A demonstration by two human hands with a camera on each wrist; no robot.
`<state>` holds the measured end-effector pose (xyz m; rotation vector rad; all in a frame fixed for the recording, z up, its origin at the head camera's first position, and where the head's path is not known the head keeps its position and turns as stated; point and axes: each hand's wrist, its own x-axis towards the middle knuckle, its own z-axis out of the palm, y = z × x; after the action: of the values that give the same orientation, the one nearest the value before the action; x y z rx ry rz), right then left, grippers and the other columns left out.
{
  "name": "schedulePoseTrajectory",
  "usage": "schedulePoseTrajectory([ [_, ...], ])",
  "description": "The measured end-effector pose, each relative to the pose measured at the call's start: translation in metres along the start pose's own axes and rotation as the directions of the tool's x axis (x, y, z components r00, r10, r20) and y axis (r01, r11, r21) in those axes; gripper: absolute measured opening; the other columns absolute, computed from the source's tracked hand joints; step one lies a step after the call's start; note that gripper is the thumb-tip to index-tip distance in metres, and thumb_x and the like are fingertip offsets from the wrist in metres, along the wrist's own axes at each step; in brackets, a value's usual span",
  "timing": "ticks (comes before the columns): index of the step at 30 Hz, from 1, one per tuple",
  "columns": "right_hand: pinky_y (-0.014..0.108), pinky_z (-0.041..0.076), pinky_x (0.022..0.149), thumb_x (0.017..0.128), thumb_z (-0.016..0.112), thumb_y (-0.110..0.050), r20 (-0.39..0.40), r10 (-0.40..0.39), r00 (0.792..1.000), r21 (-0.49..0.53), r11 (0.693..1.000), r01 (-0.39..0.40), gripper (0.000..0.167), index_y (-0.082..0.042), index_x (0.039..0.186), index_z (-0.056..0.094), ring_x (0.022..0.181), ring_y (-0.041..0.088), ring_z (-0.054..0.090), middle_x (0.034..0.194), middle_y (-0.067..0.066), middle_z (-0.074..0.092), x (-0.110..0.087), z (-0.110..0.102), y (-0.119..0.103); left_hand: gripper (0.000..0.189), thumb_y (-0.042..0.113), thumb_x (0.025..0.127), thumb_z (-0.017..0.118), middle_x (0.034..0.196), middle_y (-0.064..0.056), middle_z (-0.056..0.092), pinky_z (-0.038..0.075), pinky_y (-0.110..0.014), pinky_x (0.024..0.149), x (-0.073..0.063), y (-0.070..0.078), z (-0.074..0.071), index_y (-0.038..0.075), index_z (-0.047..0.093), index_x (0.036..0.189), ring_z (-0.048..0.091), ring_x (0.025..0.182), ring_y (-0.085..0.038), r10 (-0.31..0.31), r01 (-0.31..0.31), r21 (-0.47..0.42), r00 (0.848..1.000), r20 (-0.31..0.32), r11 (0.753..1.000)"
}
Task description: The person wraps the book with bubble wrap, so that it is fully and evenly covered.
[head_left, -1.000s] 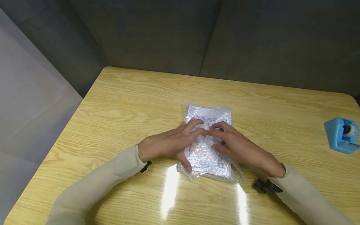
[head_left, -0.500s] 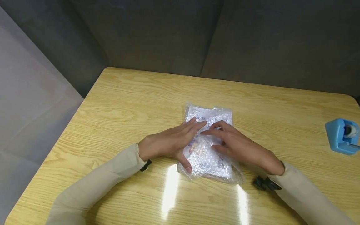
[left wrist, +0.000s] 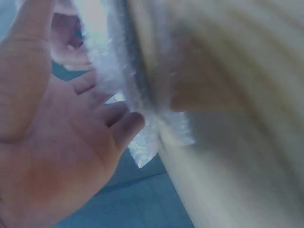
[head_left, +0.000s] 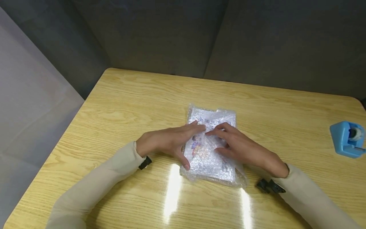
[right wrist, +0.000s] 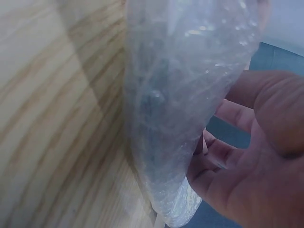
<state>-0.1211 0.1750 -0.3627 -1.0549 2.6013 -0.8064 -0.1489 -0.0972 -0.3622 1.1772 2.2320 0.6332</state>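
A flat rectangular package in clear bubble wrap [head_left: 213, 165] lies on the wooden table, with a white printed sheet or cover showing through the plastic. My left hand [head_left: 172, 140] rests along its left edge, thumb spread toward the near corner and fingers reaching over the top. From the right, my right hand [head_left: 240, 144] touches the upper surface with bent fingertips. In the left wrist view the bubble wrap [left wrist: 102, 52] stands beside the left hand's fingers. The right wrist view has the wrapped side [right wrist: 175, 90] close up, the right fingers lying against its top.
A blue tape dispenser [head_left: 341, 140] with a roll in it sits at the far right of the table [head_left: 128, 101]. Dark panels [head_left: 160, 38] rise behind the table, and a pale grey panel [head_left: 34, 95] stands at the left.
My left hand's fingers have drawn back to the left, uncovering more of the printed cover. My right hand stays almost in place on the package.
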Motion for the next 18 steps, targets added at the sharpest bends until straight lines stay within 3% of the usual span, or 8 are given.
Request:
schedulePoseTrajectory([
  [3, 0.039, 0.057, 0.080, 0.094, 0.075, -0.003, 0.001, -0.004, 1.000, -0.005, 1.000, 0.004, 0.047, -0.006, 0.139, 0.063, 0.093, 0.020, 0.061, 0.131, 0.019, 0.054, 0.000, 0.000, 0.001, 0.126, 0.050, 0.071, 0.093, 0.171, -0.017, 0.015, 0.019, -0.040, 0.126, 0.001, -0.003, 0.002, 0.001, 0.022, 0.163, 0.014, 0.158, -0.032, 0.065, -0.063, 0.062, 0.997, -0.037, 0.996],
  [7, 0.037, 0.057, 0.079, 0.094, 0.075, -0.002, 0.001, -0.012, 1.000, -0.006, 1.000, 0.012, 0.047, -0.005, 0.139, 0.063, 0.091, 0.019, 0.061, 0.132, 0.019, 0.053, -0.001, 0.000, 0.002, 0.120, 0.051, 0.071, 0.092, 0.171, -0.016, 0.016, 0.026, -0.040, 0.124, 0.000, -0.007, 0.001, 0.003, 0.030, 0.162, 0.021, 0.156, -0.030, 0.093, -0.089, 0.086, 0.995, -0.046, 0.992],
  [12, 0.037, 0.056, 0.078, 0.093, 0.076, -0.002, -0.009, -0.035, 0.999, -0.013, 0.999, 0.035, 0.047, -0.005, 0.138, 0.063, 0.091, 0.019, 0.060, 0.131, 0.018, 0.054, -0.001, 0.001, 0.003, 0.115, 0.048, 0.073, 0.091, 0.172, -0.015, 0.013, 0.024, -0.041, 0.125, -0.001, -0.012, -0.001, 0.003, 0.032, 0.162, 0.016, 0.158, -0.029, 0.099, -0.097, 0.052, 0.994, -0.036, 0.994],
  [18, 0.038, 0.057, 0.080, 0.093, 0.076, -0.002, -0.018, -0.045, 0.999, -0.016, 0.999, 0.044, 0.048, -0.005, 0.139, 0.063, 0.094, 0.021, 0.060, 0.130, 0.018, 0.054, -0.001, 0.002, 0.004, 0.126, 0.056, 0.068, 0.091, 0.172, -0.015, 0.017, 0.022, -0.042, 0.126, 0.003, -0.014, 0.001, 0.001, 0.028, 0.162, 0.019, 0.157, -0.028, 0.118, -0.107, 0.126, 0.990, -0.083, 0.986],
])
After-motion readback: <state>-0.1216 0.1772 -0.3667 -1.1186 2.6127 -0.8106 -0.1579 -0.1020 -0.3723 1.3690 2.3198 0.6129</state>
